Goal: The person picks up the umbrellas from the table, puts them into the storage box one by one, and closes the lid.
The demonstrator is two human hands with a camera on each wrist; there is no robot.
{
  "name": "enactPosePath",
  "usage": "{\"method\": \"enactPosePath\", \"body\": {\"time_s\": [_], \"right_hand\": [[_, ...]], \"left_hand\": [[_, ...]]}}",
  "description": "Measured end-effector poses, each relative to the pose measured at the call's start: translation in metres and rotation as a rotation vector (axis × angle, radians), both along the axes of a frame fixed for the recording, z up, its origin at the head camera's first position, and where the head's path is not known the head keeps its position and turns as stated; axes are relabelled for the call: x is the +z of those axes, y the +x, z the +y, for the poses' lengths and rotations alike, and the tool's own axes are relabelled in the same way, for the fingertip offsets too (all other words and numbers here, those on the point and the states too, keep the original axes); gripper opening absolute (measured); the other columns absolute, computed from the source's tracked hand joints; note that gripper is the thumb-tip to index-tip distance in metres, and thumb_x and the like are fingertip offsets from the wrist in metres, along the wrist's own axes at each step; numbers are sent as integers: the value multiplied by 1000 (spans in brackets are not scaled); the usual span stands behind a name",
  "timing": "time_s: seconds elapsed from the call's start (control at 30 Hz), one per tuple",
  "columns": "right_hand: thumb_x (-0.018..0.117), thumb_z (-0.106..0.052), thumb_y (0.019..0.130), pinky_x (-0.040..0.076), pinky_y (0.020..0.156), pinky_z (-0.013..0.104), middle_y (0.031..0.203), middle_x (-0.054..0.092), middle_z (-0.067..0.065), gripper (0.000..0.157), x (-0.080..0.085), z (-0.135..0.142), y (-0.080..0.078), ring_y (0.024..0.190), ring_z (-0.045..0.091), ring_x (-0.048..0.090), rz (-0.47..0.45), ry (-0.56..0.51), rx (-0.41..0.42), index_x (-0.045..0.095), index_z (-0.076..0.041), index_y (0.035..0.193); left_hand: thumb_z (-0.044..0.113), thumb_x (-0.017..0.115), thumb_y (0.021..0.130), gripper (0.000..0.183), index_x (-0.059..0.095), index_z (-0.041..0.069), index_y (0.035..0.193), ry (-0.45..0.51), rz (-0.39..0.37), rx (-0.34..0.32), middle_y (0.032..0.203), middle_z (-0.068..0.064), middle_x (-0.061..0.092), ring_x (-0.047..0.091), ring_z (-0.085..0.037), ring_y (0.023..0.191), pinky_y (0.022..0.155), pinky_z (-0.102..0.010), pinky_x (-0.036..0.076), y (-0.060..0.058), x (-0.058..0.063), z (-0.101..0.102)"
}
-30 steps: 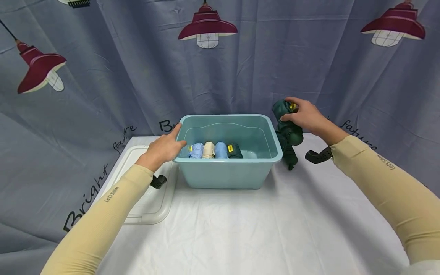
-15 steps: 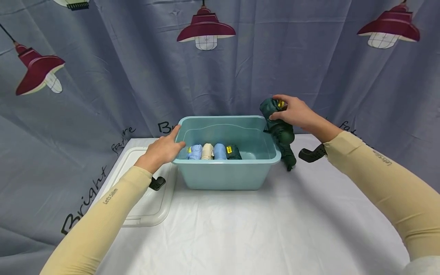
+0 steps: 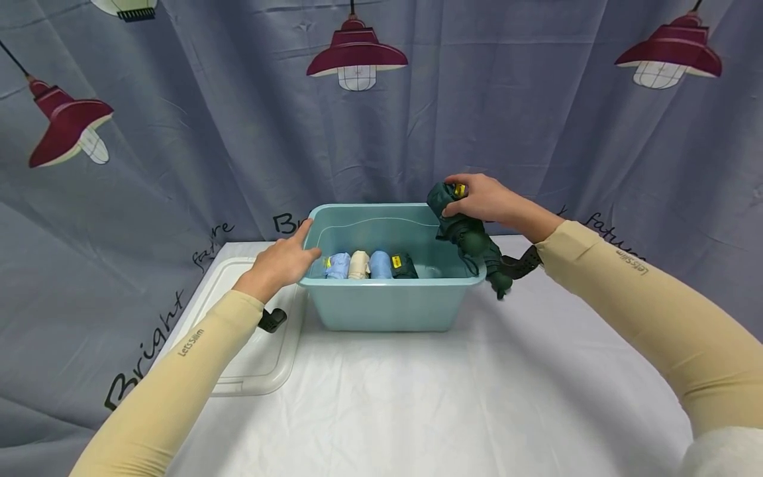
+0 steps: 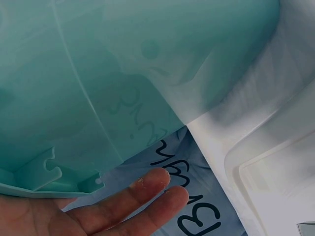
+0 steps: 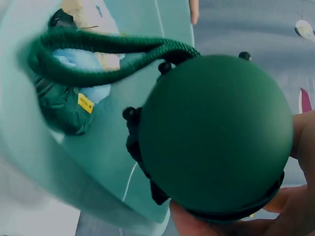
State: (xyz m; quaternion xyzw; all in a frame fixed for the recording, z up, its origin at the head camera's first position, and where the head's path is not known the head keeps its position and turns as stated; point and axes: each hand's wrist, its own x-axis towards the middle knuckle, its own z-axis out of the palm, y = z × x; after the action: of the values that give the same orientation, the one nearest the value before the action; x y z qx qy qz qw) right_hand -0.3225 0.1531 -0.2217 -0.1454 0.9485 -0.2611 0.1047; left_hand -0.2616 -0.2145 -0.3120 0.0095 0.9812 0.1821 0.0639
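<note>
Green umbrella (image 3: 454,230), gripped by the right hand (image 3: 484,200), slants over the teal bin (image 3: 381,308) at two o'clock — left hand (image 3: 280,263), straight-fingered, touching it at nine.

A pale-yellow left sleeve (image 3: 179,371) at eight o'clock and a matching right sleeve (image 3: 644,324) near four carry dark "LetsSlim" lettering (image 3: 191,342), each with a black curved wrist piece (image 3: 273,320).

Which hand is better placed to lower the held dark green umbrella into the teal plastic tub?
Probably the right hand: it grips the umbrella over the tub; the left hand touches the tub's left end.
</note>
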Motion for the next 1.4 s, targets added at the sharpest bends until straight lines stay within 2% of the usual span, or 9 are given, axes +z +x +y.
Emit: {"method": "enactPosePath", "body": {"time_s": [0.13, 0.3, 0.47, 0.63, 0.83, 0.93, 1.03, 1.2, 1.4], "right_hand": [[65, -29, 94, 45, 103, 55, 163, 26, 20, 77, -5, -7, -5, 140, 38, 40, -55, 16, 22, 28, -15, 160], [66, -29, 93, 52, 74, 37, 155, 39, 18, 75, -10, -12, -10, 107, 29, 57, -90, 37, 49, 33, -14, 159], [65, -30, 94, 48, 64, 34, 149, 44, 17, 74, -14, -19, -16, 90, 26, 57, -117, 75, 72, 34, -12, 158], [65, -28, 94, 53, 74, 34, 156, 39, 17, 74, -19, -26, -18, 109, 26, 56, -161, 87, 74, 33, -10, 158], [66, -26, 93, 46, 59, 30, 143, 50, 17, 75, -28, -35, -20, 62, 15, 49, -225, 117, 94, 32, -10, 159], [66, -26, 93, 44, 55, 30, 143, 50, 17, 75, -30, -37, -21, 53, 13, 43, -228, 131, 104, 33, -10, 158], [66, -27, 93, 46, 57, 30, 146, 48, 17, 74, -32, -39, -23, 57, 13, 47, -233, 141, 111, 34, -9, 158], [66, -25, 94, 54, 66, 33, 149, 45, 19, 73, -35, -43, -26, 87, 20, 62, -257, 147, 129, 35, -6, 157], [67, -23, 93, 57, 74, 37, 146, 48, 21, 72, -44, -49, -31, 105, 26, 63, -308, 132, 132, 36, -4, 156]], "left_hand": [[48, 36, 100, 76, -3, 31, 163, 1, 1, -2, 156, -23, 40, 57, -42, 123, 91, -58, 45, 0, -1, 1], [47, 37, 100, 76, -1, 30, 164, 1, 14, -2, 157, -23, 39, 56, -42, 125, 91, -59, 45, 0, -1, 1], [47, 37, 100, 76, -1, 31, 164, 1, 16, 1, 158, -22, 38, 53, -44, 129, 94, -61, 44, 0, -1, 1], [47, 37, 99, 76, 0, 31, 164, 9, 21, 3, 155, -23, 42, 56, -42, 124, 90, -59, 45, 1, -4, 1], [50, 37, 98, 77, 1, 30, 164, -12, 23, -5, 133, -21, 61, 63, -33, 98, 73, -47, 47, 5, -9, -1], [49, 37, 98, 76, 3, 31, 164, -12, 41, -9, 127, -21, 63, 63, -33, 94, 71, -47, 47, 4, -8, -1], [48, 38, 98, 75, 4, 30, 164, -15, 57, -12, 132, -22, 60, 63, -33, 95, 71, -48, 47, 2, -6, -1], [48, 38, 98, 76, 4, 30, 164, -20, 61, -11, 137, -24, 58, 64, -33, 96, 72, -48, 47, 0, -4, -2], [47, 38, 99, 76, 3, 30, 164, -23, 56, -7, 144, -25, 53, 63, -37, 106, 77, -52, 47, 0, -2, -1]]}}
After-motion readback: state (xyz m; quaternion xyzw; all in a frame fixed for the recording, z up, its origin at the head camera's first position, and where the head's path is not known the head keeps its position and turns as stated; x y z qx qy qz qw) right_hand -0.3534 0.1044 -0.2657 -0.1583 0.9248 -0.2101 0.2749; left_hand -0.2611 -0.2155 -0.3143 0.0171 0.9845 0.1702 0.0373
